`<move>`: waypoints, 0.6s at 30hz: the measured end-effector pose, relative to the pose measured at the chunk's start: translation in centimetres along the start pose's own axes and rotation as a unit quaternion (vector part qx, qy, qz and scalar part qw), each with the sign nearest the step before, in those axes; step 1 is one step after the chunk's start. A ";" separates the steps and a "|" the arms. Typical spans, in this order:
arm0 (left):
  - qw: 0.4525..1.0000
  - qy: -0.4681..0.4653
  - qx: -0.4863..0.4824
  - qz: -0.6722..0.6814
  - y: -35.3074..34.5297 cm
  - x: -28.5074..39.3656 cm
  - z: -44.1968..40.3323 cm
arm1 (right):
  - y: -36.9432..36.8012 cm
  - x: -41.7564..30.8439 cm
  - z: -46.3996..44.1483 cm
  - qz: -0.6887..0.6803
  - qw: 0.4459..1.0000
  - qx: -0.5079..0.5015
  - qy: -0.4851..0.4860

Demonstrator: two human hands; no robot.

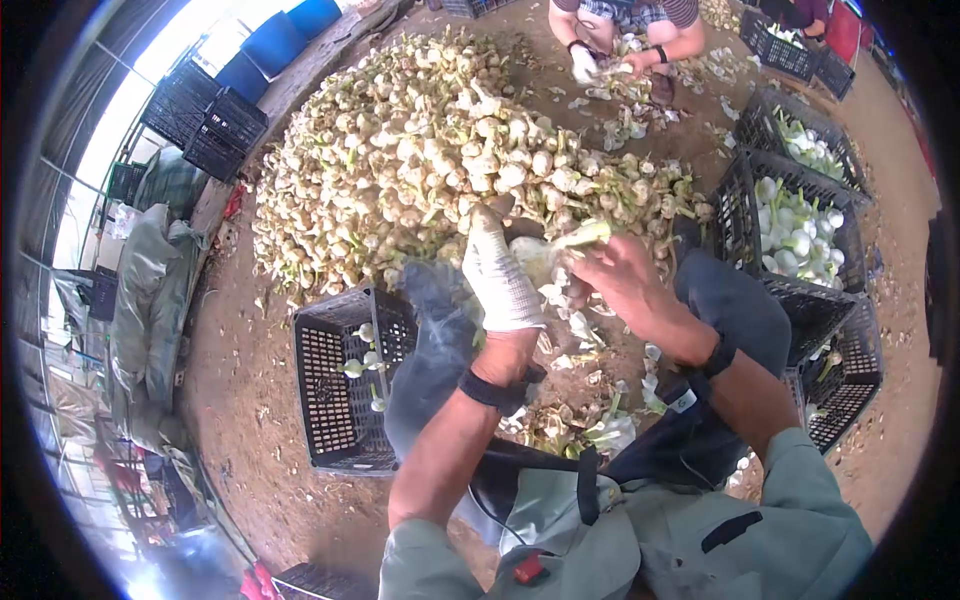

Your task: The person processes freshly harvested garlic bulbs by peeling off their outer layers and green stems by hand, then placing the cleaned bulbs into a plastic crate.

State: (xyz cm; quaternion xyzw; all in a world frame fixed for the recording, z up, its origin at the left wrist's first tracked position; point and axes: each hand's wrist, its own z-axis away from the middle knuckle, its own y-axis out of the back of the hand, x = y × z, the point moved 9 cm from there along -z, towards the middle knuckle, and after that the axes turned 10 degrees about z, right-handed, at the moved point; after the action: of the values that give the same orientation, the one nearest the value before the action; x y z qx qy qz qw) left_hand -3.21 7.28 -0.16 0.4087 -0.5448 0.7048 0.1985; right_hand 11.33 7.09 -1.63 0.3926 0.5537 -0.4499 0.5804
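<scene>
My left hand (498, 280), in a white knit glove, is closed around a garlic bulb (537, 257) in front of the pile. My bare right hand (628, 285) has its fingers bent in against the same bulb, by its pale green stem (585, 235). Part of the bulb is hidden by the fingers. Loose white skins (582, 328) and cut leaves (612, 430) lie on the ground between my knees. Just beyond my hands rises a large heap of unpeeled garlic bulbs (400, 165).
A black crate (330, 385) with a few white bulbs stands by my left knee. On my right are crates holding white bulbs (800, 230) and a further black crate (850, 375). Another person's gloved hand (583, 65) works across the heap. Stacked crates (225, 135) stand far left.
</scene>
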 end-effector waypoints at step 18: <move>0.982 -0.140 -0.120 -0.030 -3.1 1.2 2.4 | -0.5 1.7 -0.4 -0.082 0.995 0.022 -0.046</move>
State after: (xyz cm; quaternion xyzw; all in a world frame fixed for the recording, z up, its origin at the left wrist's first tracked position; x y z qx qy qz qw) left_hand -0.82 5.88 2.82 0.4930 -0.6352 0.5637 0.1889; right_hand 10.72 7.14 -3.31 0.3370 0.5467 -0.5260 0.5575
